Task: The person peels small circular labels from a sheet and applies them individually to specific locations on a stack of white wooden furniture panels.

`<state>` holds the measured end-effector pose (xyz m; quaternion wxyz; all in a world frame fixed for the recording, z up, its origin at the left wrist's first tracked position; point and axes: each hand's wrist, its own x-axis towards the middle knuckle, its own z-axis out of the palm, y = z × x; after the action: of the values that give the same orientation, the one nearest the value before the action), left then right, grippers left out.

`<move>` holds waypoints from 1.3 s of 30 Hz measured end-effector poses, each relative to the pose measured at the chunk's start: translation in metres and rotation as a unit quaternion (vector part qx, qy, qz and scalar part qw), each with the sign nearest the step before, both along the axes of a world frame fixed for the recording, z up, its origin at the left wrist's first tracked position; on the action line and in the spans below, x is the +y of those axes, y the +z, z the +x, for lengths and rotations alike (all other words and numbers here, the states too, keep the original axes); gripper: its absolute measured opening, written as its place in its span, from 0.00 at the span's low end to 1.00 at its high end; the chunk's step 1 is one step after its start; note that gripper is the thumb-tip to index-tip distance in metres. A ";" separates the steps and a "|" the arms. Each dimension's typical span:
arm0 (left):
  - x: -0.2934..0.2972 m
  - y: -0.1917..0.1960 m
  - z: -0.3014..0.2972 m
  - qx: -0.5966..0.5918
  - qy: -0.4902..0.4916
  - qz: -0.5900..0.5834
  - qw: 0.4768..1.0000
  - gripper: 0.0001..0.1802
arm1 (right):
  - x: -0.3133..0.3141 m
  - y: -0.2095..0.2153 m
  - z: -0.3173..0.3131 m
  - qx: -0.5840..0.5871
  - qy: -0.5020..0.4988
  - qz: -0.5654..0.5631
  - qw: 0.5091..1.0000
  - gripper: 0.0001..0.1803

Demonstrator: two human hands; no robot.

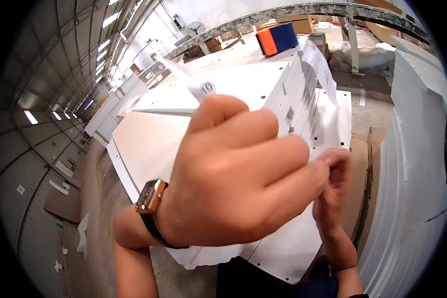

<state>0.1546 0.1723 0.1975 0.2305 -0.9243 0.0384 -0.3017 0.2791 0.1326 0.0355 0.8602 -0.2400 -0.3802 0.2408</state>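
My left hand, with a wristwatch at its wrist, is raised close in the middle of the view. Its fingers are curled in a fist, and a white paper strip with print on it sticks out above the index finger. My right hand is beyond and to the right, fingers bent together by the left little finger. Whatever it pinches is hidden or too small to name. Beneath both hands lie stacked white panels with small drilled holes.
An orange and dark blue box-shaped object sits on the far end of the stack. A printed paper sheet hangs at the stack's side. More white panels stand at right, beside brown cardboard. A worn metal rail crosses behind.
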 end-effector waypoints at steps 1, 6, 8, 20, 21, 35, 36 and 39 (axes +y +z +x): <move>-0.006 -0.001 0.004 0.013 0.003 0.012 1.000 0.10 | -0.007 0.002 0.010 -0.044 -0.065 0.029 0.997 0.14; -0.015 -0.001 0.011 0.018 -0.003 -0.002 1.000 0.10 | -0.033 0.009 0.020 -0.193 -0.220 0.146 0.945 0.21; -0.012 -0.002 0.014 0.020 -0.006 -0.013 1.000 0.10 | -0.033 0.012 0.021 -0.220 -0.233 0.135 0.937 0.22; -0.009 -0.004 0.018 0.075 0.011 -0.041 0.996 0.09 | -0.031 0.030 0.017 -0.244 -0.253 0.082 0.933 0.16; -0.009 -0.003 0.018 0.082 0.008 -0.048 0.995 0.09 | -0.033 0.030 0.018 -0.257 -0.264 0.078 0.927 0.15; 0.021 0.018 0.017 -0.128 -0.137 -0.032 0.982 0.40 | -0.016 -0.013 -0.020 -0.371 0.228 -0.098 0.895 0.10; 0.024 0.019 0.016 -0.072 -0.172 -0.035 0.982 0.38 | -0.016 -0.014 -0.025 -0.385 0.239 -0.101 0.886 0.10; 0.035 0.017 0.015 -0.015 -0.218 -0.064 0.974 0.31 | -0.009 -0.024 -0.032 -0.383 0.223 -0.077 0.893 0.10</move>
<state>0.1693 0.2076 0.2146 0.0998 -0.9019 0.2166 -0.3601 0.2472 0.1241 0.0113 0.5503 -0.2878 -0.7040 0.3445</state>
